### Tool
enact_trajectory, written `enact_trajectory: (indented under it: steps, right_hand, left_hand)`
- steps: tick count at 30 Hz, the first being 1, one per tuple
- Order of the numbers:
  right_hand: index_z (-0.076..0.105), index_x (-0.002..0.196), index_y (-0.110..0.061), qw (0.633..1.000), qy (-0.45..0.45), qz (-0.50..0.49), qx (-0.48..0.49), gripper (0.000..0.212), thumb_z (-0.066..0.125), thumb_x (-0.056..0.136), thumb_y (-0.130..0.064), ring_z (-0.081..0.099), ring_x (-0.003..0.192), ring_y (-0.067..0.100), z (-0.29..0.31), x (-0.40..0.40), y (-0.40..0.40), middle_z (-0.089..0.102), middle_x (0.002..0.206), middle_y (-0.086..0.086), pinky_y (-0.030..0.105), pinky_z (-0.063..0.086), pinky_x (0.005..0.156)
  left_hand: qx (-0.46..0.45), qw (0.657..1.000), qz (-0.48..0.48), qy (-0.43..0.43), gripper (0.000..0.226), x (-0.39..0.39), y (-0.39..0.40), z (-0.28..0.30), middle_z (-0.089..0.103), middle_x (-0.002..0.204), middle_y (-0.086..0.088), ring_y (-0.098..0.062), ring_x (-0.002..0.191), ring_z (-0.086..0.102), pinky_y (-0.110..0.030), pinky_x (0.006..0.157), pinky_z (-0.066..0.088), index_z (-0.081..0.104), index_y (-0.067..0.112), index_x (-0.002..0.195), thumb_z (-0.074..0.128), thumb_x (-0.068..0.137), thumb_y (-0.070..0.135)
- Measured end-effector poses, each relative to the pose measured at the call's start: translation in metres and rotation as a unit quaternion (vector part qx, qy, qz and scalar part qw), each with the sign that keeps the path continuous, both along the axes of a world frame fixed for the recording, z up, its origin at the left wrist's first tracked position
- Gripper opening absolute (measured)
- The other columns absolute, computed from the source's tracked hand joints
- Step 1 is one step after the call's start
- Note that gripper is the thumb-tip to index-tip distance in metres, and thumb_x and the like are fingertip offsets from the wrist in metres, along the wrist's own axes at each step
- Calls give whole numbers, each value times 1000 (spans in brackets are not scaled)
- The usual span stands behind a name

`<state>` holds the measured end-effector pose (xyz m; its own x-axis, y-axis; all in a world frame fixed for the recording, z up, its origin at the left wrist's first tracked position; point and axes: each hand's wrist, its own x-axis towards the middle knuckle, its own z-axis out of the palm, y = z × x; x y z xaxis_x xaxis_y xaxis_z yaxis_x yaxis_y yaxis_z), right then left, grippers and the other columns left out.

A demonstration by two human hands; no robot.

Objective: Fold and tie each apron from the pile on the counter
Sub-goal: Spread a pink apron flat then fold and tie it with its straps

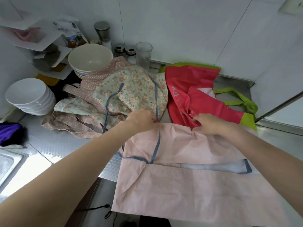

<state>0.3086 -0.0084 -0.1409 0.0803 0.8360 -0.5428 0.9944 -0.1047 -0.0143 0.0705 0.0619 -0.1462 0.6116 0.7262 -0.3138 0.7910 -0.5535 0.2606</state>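
A pale pink apron lies spread on the steel counter and hangs over its front edge. Thin blue ties cross its upper left part, and a wider blue band lies across its middle. My left hand pinches the apron's far left corner, where a blue tie runs up. My right hand grips the far edge further right. Behind them is the pile: a floral apron on top of a pink dotted apron, and a red apron with green straps at the right.
Stacked bowls and white plates stand at the back left, with spice jars and a glass by the wall. A sink is at the left edge. A purple cloth lies by it.
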Motion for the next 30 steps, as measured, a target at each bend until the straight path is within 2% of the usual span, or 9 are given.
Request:
enact_trajectory:
  steps: [3,6,9,11,15,18,21,26,30]
  right_hand:
    - [51,129,-13,998,35,-4,-44,37,51,94,-28,52,117,26,-13,5,1,53,132,8,29,42,92]
    - [67,99,-6,997,47,-34,-41,18,51,91,-12,60,83,21,-10,8,0,67,102,11,24,42,63]
    - [70,79,-2,993,66,-98,28,21,50,82,4,56,56,11,3,29,1,69,73,10,21,44,56]
    - [68,72,-2,980,77,-148,111,20,51,83,2,59,59,18,12,40,4,67,67,11,26,46,60]
    - [62,82,-2,973,51,-124,186,16,48,89,-4,61,91,36,21,40,19,67,93,22,35,46,73]
    - [57,100,-1,975,26,-117,188,14,48,89,-3,55,104,38,17,45,24,59,111,24,36,41,78]
    - [47,125,-4,967,29,-110,227,39,49,86,2,51,109,38,5,44,15,43,125,19,41,45,86]
    - [36,136,-13,989,-21,-36,142,52,46,87,1,40,118,32,-35,10,-21,28,136,10,42,43,93]
    - [11,147,-33,990,24,-104,90,69,46,91,-15,25,131,36,-56,7,-40,16,147,9,42,30,107]
  left_hand:
    - [10,995,-61,73,38,21,-3,-6,59,110,-11,-28,110,48,-36,90,45,62,9,107,48,90,41]
    - [-5,994,-51,94,28,24,11,-6,64,103,-13,-28,99,58,-34,77,50,66,6,98,51,90,29]
    - [-25,992,-65,101,25,16,33,2,67,102,-6,-25,95,62,-32,79,51,69,11,100,54,91,30]
    - [7,993,-58,100,27,15,47,11,68,107,-2,-23,97,62,-31,82,51,69,15,107,53,93,31]
    - [117,984,-12,138,27,29,68,28,63,110,-8,-28,102,59,-34,78,48,63,11,107,42,96,24]
    - [184,969,33,159,35,32,69,34,51,128,-12,-31,121,45,-40,99,38,51,14,126,41,93,7]
    - [251,966,0,55,48,44,46,28,37,138,-12,-31,128,33,-40,107,28,40,11,134,39,88,0]
    - [112,963,-229,89,55,94,-20,-14,19,150,-8,-28,128,30,-35,97,37,19,12,146,41,95,16]
    - [39,975,-142,166,80,109,-25,-38,21,143,-16,-38,124,36,-44,97,42,8,18,147,58,87,38]
